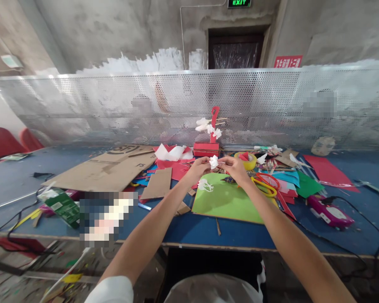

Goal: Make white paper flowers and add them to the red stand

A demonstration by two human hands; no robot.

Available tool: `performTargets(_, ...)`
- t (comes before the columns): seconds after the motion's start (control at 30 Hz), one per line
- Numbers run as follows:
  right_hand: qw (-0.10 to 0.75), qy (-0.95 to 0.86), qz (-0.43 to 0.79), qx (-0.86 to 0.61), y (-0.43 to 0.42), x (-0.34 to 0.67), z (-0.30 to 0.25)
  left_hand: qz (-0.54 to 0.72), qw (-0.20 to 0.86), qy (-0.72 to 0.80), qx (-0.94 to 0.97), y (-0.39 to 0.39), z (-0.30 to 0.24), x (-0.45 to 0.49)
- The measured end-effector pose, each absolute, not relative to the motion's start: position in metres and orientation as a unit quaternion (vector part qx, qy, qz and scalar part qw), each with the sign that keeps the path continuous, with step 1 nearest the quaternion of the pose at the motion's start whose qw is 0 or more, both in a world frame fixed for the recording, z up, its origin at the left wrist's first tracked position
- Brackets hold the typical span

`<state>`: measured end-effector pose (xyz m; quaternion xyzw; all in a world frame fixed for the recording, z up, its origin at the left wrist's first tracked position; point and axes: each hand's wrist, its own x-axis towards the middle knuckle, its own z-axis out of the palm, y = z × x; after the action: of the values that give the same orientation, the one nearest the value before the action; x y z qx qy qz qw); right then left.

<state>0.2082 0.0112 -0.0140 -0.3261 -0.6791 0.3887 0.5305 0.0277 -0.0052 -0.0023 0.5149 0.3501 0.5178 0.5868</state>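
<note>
A small crumpled white paper flower (pixel 214 162) is pinched between my two hands above the table. My left hand (pixel 201 167) closes its fingertips on the flower's left side. From the right, my right hand (pixel 234 167) has its thumb and fingers pressed together at the flower's edge; any stem there is too small to make out. Below them lies a bright green sheet (pixel 229 204) with a loose white paper piece (pixel 205 184) on it. Just beyond my hands stands an upright red paper piece (pixel 215 115) on a red box-shaped base (pixel 206 149), bearing several white paper tufts and thin sticks.
Flat cardboard (pixel 107 166) covers the left of the table. Yellow tape (pixel 248 160), orange-yellow-handled tools (pixel 267 185), coloured paper and a purple corded device (pixel 330 211) crowd the right. A perforated metal screen (pixel 113 107) runs along the back.
</note>
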Motion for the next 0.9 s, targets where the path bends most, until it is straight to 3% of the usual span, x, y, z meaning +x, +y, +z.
performTargets(0.4,0.545,-0.682,0.36,-0.329,0.013,0.21,-0.014,0.504,0.589,0.316,0.547,-0.006,-0.002,0.023)
performTargets(0.57,0.566,-0.646,0.405,-0.314,0.015,0.209,-0.016,0.48,0.582,0.312,0.577,-0.006,0.001,0.018)
performTargets(0.67,0.584,-0.597,0.455,-0.308,0.015,0.211,-0.015,0.4,0.464,0.372,0.698,-0.005,0.006,0.006)
performTargets(0.77,0.586,-0.564,0.491,-0.312,0.013,0.213,-0.013,0.238,0.236,0.457,0.824,-0.004,0.01,-0.01)
performTargets(0.9,0.579,-0.552,0.509,-0.319,0.013,0.213,-0.012,0.063,0.174,0.47,0.863,-0.001,0.011,-0.025)
